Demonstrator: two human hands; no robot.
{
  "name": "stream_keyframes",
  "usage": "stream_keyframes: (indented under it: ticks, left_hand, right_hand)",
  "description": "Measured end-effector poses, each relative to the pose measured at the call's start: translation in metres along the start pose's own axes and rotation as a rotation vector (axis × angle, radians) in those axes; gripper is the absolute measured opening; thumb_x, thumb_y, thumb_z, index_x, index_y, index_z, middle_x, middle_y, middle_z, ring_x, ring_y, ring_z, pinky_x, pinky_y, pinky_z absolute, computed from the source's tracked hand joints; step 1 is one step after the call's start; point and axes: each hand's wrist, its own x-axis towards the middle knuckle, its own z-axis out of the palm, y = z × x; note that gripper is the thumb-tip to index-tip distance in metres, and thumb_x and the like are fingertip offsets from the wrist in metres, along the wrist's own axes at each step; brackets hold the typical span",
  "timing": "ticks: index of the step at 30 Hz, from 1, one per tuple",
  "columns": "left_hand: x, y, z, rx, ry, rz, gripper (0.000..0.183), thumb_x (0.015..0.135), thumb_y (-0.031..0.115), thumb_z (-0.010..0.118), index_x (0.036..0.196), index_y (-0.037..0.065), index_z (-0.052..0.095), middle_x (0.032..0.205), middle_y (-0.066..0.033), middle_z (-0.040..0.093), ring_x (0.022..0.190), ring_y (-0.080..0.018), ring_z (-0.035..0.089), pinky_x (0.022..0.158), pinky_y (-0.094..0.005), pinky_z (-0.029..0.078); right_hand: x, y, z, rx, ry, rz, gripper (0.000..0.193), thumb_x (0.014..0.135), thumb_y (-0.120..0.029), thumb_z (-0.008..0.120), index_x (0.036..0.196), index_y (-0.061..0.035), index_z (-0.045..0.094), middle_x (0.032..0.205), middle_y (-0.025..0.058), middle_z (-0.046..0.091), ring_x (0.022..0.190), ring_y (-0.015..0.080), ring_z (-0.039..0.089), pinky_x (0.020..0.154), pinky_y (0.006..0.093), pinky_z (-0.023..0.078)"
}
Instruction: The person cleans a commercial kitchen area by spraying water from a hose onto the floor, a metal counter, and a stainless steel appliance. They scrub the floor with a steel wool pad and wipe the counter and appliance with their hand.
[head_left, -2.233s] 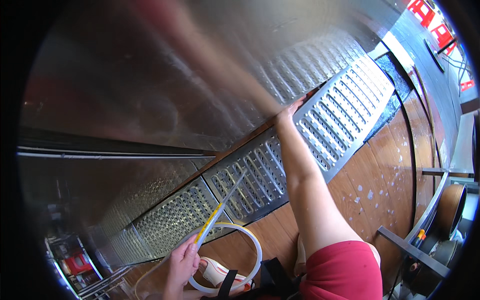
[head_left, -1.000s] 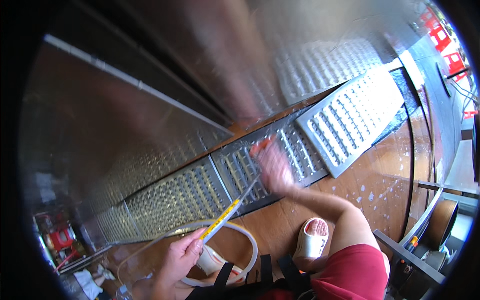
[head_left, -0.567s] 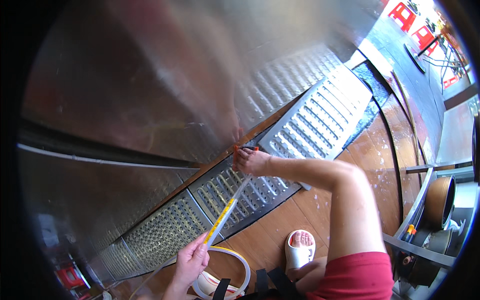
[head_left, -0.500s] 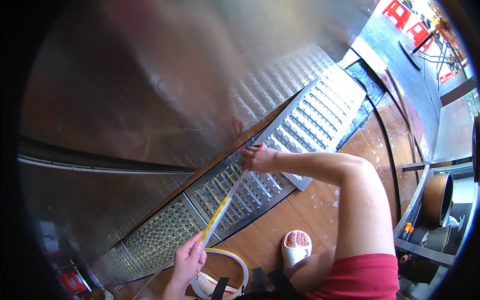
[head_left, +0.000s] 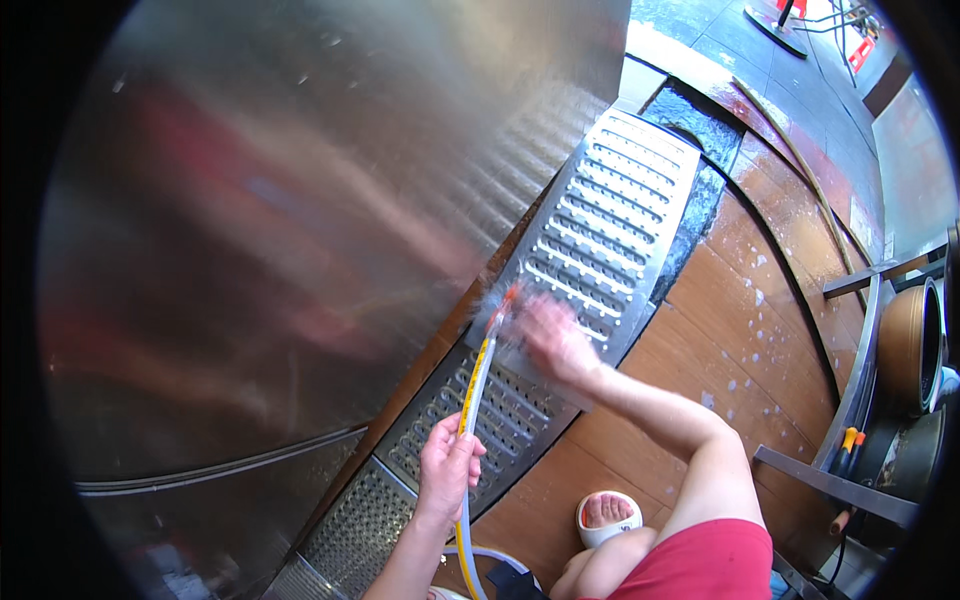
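Note:
My left hand [head_left: 449,468] is closed around a clear hose [head_left: 479,388] with a yellow stripe, a short way below its orange-red end [head_left: 503,308]. Whitish water spray shows at that end, over the lower part of a loose slotted metal drain grate [head_left: 612,215]. My right hand [head_left: 558,338], smeared by motion, is just right of the hose end, over the grate. Its fingers cannot be made out, and it seems apart from the hose. The loose grate overlaps another drain grate [head_left: 510,405] set in the floor.
A shiny metal panel [head_left: 300,250] rises along the left of the drain. Water shows in the uncovered channel [head_left: 690,215]. A black hose [head_left: 790,280] crosses the wet brown tiles [head_left: 680,400]. At right, a metal rack holds pots [head_left: 905,345]. My sandalled foot [head_left: 608,515] is below.
My right hand has come off the hose's end and sits right of it, blurred. My left hand has moved up and right with the hose. Spray now shows, and the view has shifted.

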Motion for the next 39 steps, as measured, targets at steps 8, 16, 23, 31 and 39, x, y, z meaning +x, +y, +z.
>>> stream_keyframes:
  ticks: [8, 16, 23, 31, 39]
  left_hand:
    - [0.056, -0.027, 0.044, 0.066, 0.076, 0.134, 0.026, 0.092, 0.013, 0.047, 0.118, 0.01, 0.043, 0.068, 0.0042, 0.044, 0.045, -0.0016, 0.038, 0.033, -0.0163, 0.03]
    - [0.077, -0.043, 0.075, 0.101, 0.05, 0.12, 0.055, 0.091, 0.015, 0.046, 0.141, 0.022, 0.023, 0.062, 0.0018, 0.043, 0.042, -0.0065, 0.04, 0.033, -0.0211, 0.036]
    - [0.084, -0.024, 0.063, 0.008, -0.109, 0.011, 0.054, 0.092, 0.008, 0.041, 0.142, 0.019, 0.022, 0.059, 0.0052, 0.036, 0.04, -0.0028, 0.033, 0.032, -0.0181, 0.029]
    - [0.066, -0.013, 0.065, 0.043, -0.193, -0.051, 0.049, 0.094, 0.017, 0.044, 0.14, 0.016, 0.026, 0.058, 0.0036, 0.035, 0.04, -0.0029, 0.033, 0.033, -0.0172, 0.03]
    - [0.039, 0.012, 0.065, -0.055, -0.491, -0.159, 0.044, 0.094, 0.018, 0.045, 0.137, 0.013, 0.035, 0.055, 0.0051, 0.036, 0.039, -0.002, 0.032, 0.033, -0.0162, 0.03]
  right_hand:
    - [0.06, 0.121, 0.001, -0.071, 0.31, 0.407, 0.045, 0.086, 0.001, 0.033, 0.13, -0.0033, 0.04, 0.13, 0.0183, 0.044, 0.12, 0.033, 0.041, 0.102, 0.0418, 0.032]
    - [0.058, 0.045, 0.009, 0.333, 0.265, 0.019, 0.043, 0.08, 0.003, 0.043, 0.124, 0.0018, 0.045, 0.131, 0.0251, 0.041, 0.124, 0.0378, 0.037, 0.104, 0.045, 0.028]
    - [0.041, 0.089, -0.035, 0.181, 0.327, 0.46, 0.058, 0.068, 0.01, 0.044, 0.124, -0.004, 0.046, 0.125, 0.0165, 0.046, 0.121, 0.0317, 0.04, 0.103, 0.0424, 0.031]
    - [0.091, 0.168, 0.002, 0.355, 0.418, 0.511, 0.03, 0.08, -0.012, 0.047, 0.108, -0.0139, 0.057, 0.125, 0.0143, 0.048, 0.112, 0.0322, 0.048, 0.094, 0.0453, 0.039]
    - [-0.015, 0.096, 0.011, 0.41, 0.654, 0.407, 0.025, 0.068, 0.006, 0.052, 0.09, -0.0059, 0.058, 0.083, 0.0097, 0.06, 0.08, 0.0283, 0.057, 0.075, 0.0355, 0.046]
